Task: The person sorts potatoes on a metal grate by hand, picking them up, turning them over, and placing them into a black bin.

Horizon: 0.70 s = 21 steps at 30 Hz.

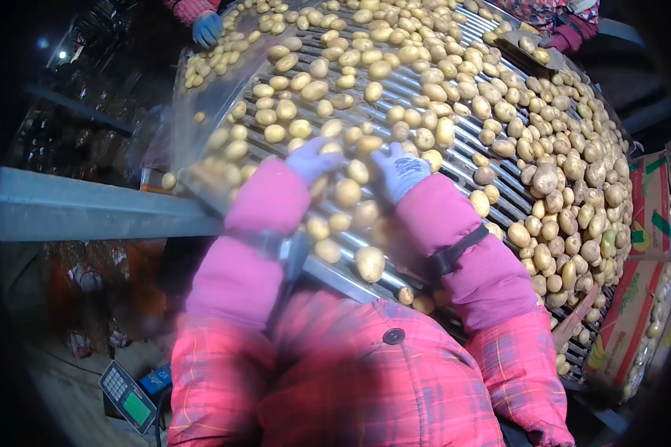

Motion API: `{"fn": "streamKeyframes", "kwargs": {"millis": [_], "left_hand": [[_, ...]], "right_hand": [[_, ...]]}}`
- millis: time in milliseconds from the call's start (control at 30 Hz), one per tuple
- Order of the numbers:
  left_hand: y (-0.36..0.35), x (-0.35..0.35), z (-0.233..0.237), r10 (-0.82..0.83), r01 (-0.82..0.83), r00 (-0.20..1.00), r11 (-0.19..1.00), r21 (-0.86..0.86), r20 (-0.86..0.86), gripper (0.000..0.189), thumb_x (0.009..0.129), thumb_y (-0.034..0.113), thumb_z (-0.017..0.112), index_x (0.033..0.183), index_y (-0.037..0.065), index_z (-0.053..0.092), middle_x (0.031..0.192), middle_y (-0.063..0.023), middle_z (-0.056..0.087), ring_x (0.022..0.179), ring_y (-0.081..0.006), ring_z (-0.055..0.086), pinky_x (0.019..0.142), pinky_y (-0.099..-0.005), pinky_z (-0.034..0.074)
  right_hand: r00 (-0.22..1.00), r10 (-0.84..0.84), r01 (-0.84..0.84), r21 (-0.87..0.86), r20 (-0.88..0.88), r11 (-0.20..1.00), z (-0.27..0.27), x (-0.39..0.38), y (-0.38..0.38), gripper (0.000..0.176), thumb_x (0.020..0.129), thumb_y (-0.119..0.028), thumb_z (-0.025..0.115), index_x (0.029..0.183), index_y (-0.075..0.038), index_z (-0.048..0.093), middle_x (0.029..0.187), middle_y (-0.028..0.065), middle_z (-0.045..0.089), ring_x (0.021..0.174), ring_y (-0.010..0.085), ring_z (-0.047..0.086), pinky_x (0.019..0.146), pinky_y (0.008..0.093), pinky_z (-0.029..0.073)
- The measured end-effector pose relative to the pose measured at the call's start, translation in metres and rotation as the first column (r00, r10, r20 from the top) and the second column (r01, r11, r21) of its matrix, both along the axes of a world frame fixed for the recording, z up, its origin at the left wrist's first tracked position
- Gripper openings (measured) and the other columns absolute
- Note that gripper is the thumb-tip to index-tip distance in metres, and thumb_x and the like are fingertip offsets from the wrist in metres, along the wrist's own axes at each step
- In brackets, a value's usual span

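My left hand (313, 159), in a pale lavender glove and slightly blurred, reaches over loose potatoes (347, 192) on the metal roller grate (406, 104). Its fingers look stretched and apart, beside a few potatoes with none visibly gripped. Across from it, my right hand (401, 170) wears a similar glove with dark print on the back. Its fingers are spread next to potatoes, and its palm side is hidden. Between my forearms, a larger potato (370, 264) sits near the grate's front edge.
A dense heap of potatoes (566, 201) covers the right side. Banana-type cartons (626, 320) stand at far right. A metal beam (104, 205) runs in from the left; a digital scale display (130, 398) is below. Other people's gloved hands (207, 30) and a scoop (525, 48) with potatoes appear at the back.
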State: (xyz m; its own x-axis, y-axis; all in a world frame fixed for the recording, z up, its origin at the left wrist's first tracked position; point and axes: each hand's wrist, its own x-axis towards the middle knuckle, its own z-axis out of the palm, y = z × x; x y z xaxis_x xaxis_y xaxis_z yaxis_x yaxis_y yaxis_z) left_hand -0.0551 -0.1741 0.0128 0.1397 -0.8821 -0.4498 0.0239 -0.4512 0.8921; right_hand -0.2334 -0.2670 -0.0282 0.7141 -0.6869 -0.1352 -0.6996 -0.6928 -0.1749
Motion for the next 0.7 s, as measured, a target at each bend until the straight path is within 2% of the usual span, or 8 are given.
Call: {"fn": "streamKeyframes", "kwargs": {"millis": [133, 233, 300, 333, 400, 633, 667, 700], "left_hand": [[0.037, -0.004, 0.003, 0.169, -0.253, 0.684, 0.967, -0.014, -0.710, 0.040, 0.090, 0.039, 0.049, 0.120, 0.013, 0.052, 0.101, -0.0057, 0.060, 0.085, -0.0201, 0.061, 0.064, -0.0303, 0.052], [0.058, -0.011, -0.017, 0.291, -0.461, 0.557, 0.887, 0.002, -0.778, 0.041, 0.091, 0.040, 0.046, 0.117, 0.009, 0.051, 0.110, -0.0101, 0.058, 0.088, -0.0218, 0.061, 0.070, -0.0325, 0.053], [0.062, -0.011, -0.006, 0.462, -0.521, 0.232, 0.802, 0.292, -0.856, 0.051, 0.087, 0.050, 0.047, 0.114, 0.008, 0.055, 0.109, -0.0136, 0.063, 0.077, -0.0259, 0.060, 0.056, -0.0344, 0.046], [0.073, -0.008, -0.020, 0.376, -0.532, 0.375, 0.836, 0.135, -0.847, 0.049, 0.086, 0.051, 0.049, 0.111, 0.009, 0.057, 0.109, -0.0132, 0.063, 0.082, -0.0279, 0.061, 0.059, -0.0355, 0.048], [0.094, 0.004, -0.002, 0.369, -0.428, 0.081, 0.852, 0.302, -0.926, 0.047, 0.086, 0.049, 0.051, 0.112, 0.011, 0.057, 0.111, -0.0129, 0.063, 0.085, -0.0297, 0.062, 0.062, -0.0379, 0.051], [0.190, 0.040, -0.019, 0.286, -0.570, 0.101, 0.801, 0.180, -0.953, 0.052, 0.085, 0.050, 0.053, 0.122, 0.014, 0.054, 0.111, -0.0134, 0.063, 0.086, -0.0303, 0.062, 0.067, -0.0403, 0.053], [0.210, 0.042, -0.018, 0.304, -0.608, 0.088, 0.771, 0.190, -0.949, 0.052, 0.085, 0.050, 0.053, 0.122, 0.014, 0.054, 0.111, -0.0134, 0.063, 0.086, -0.0303, 0.062, 0.067, -0.0403, 0.053], [0.228, 0.041, -0.016, 0.422, -0.678, 0.056, 0.682, 0.276, -0.905, 0.052, 0.085, 0.050, 0.053, 0.122, 0.014, 0.054, 0.109, -0.0132, 0.062, 0.086, -0.0303, 0.062, 0.067, -0.0404, 0.052]], "right_hand": [[0.990, -0.063, 0.046, 0.139, 0.124, 0.989, 0.013, -0.007, -0.007, 0.041, 0.079, -0.019, 0.058, 0.119, -0.019, 0.055, 0.118, 0.0141, 0.052, 0.103, 0.0294, 0.056, 0.082, 0.0403, 0.049], [0.613, -0.582, -0.335, 0.843, 0.534, 0.420, 0.021, -0.016, -0.004, 0.042, 0.084, -0.032, 0.060, 0.115, -0.004, 0.056, 0.101, 0.0089, 0.065, 0.088, 0.0187, 0.062, 0.075, 0.0316, 0.051], [0.502, -0.799, -0.324, 0.929, 0.330, 0.180, 0.078, -0.009, 0.037, 0.043, 0.089, -0.039, 0.055, 0.119, -0.008, 0.055, 0.099, 0.0071, 0.065, 0.082, 0.0154, 0.063, 0.066, 0.0271, 0.051], [0.472, -0.759, -0.347, 0.886, 0.449, 0.308, 0.057, -0.008, 0.042, 0.044, 0.089, -0.042, 0.054, 0.119, -0.010, 0.054, 0.098, 0.0069, 0.065, 0.082, 0.0156, 0.063, 0.064, 0.0254, 0.051], [0.465, -0.852, -0.712, 0.674, 0.242, -0.197, 0.047, 0.005, 0.056, 0.042, 0.089, -0.043, 0.055, 0.116, -0.011, 0.056, 0.093, 0.0069, 0.065, 0.077, 0.0166, 0.063, 0.061, 0.0263, 0.050], [0.675, 0.005, -0.423, 0.382, 0.738, 0.822, 0.087, 0.053, 0.143, 0.044, 0.088, -0.045, 0.056, 0.116, -0.011, 0.056, 0.089, 0.0071, 0.065, 0.070, 0.0177, 0.061, 0.058, 0.0271, 0.049], [0.674, 0.027, -0.462, 0.393, 0.739, 0.795, 0.083, 0.066, 0.150, 0.044, 0.088, -0.045, 0.056, 0.116, -0.011, 0.056, 0.089, 0.0071, 0.065, 0.070, 0.0177, 0.061, 0.058, 0.0271, 0.049], [0.803, -0.493, -0.299, 0.942, 0.335, 0.153, 0.075, 0.082, 0.152, 0.044, 0.088, -0.045, 0.056, 0.115, -0.010, 0.056, 0.087, 0.0069, 0.064, 0.069, 0.0181, 0.060, 0.059, 0.0279, 0.049]]}}
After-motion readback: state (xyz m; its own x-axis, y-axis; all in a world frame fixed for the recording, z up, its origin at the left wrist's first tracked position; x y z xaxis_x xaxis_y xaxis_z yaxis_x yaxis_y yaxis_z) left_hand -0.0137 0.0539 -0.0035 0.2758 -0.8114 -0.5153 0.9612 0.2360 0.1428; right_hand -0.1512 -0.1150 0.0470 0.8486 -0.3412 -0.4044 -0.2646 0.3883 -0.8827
